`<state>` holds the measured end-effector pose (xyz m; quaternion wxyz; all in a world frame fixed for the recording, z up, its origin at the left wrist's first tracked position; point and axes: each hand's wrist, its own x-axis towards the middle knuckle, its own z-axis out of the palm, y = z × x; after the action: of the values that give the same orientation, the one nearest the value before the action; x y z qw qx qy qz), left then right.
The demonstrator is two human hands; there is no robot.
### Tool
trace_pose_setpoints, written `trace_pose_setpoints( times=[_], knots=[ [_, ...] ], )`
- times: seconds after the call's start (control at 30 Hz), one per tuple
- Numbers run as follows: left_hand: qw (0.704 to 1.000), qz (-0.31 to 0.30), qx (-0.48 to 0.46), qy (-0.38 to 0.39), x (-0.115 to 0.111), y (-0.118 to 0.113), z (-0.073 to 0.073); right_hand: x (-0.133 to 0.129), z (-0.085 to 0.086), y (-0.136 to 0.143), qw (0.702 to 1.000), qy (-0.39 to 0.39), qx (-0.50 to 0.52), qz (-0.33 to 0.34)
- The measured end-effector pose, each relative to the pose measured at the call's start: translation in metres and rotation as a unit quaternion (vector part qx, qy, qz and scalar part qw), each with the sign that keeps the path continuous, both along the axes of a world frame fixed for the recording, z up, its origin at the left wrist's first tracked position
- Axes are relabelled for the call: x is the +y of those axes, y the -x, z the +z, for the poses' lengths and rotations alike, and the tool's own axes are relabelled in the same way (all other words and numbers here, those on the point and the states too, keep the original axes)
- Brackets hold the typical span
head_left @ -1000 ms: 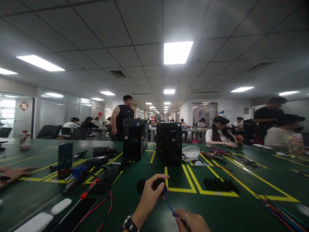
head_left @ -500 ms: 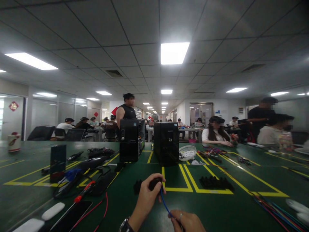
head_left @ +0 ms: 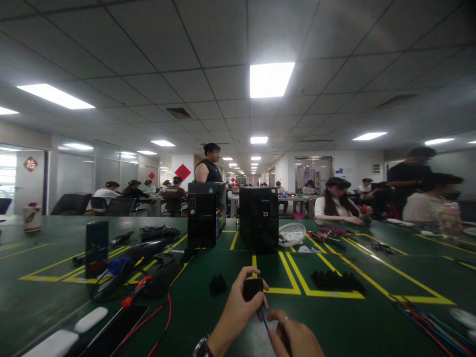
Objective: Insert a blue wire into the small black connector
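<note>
- Left hand (head_left: 238, 310) gripping black plug (head_left: 253, 288)
- Right hand (head_left: 293, 337) pinching blue wire (head_left: 264, 318) just below it
- Likely mid-insertion; next needs straight, steady push

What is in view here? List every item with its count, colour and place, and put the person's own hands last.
black connector block: 1, black, gripped in the left hand.
blue wire: 1, blue, running from the block to the right hand.
small black part: 1, black, on the table left of the block.
computer towers: 2, black, upright mid-table.
white basket: 1, white, right of the towers.
pile of black parts: 1, black, inside the yellow lines on the right.
red-handled screwdriver: 1, red and black, left foreground.
green table: 1, green with yellow lines.
left hand: 1, wristwatch on the wrist.
right hand: 1, ring on a finger, pinching the wire.
</note>
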<state>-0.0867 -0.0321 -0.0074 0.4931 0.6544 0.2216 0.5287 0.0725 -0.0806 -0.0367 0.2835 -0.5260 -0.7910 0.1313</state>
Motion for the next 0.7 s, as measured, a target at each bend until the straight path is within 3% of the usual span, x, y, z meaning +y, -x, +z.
trace_pose_setpoints(
  times=[0.13,0.33,0.47,0.6,0.7],
  knots=[
    [0.999,-0.024,-0.006,0.034,0.001,-0.006,-0.007,0.001,0.004,-0.004,0.996,-0.014,0.077,-0.049],
    [0.999,-0.032,0.006,0.040,-0.004,-0.011,-0.006,0.003,0.000,-0.002,0.989,-0.012,0.143,-0.018],
    [0.998,-0.059,0.017,0.034,-0.010,-0.011,-0.001,0.009,-0.004,-0.004,0.967,-0.025,0.251,-0.038],
    [0.995,-0.095,0.029,0.019,-0.015,-0.014,-0.002,0.013,-0.004,-0.008,0.940,0.032,0.338,-0.027],
    [0.996,-0.071,0.048,0.004,-0.016,-0.018,-0.008,0.013,-0.005,-0.008,0.942,0.047,0.332,0.000]
  ],
)
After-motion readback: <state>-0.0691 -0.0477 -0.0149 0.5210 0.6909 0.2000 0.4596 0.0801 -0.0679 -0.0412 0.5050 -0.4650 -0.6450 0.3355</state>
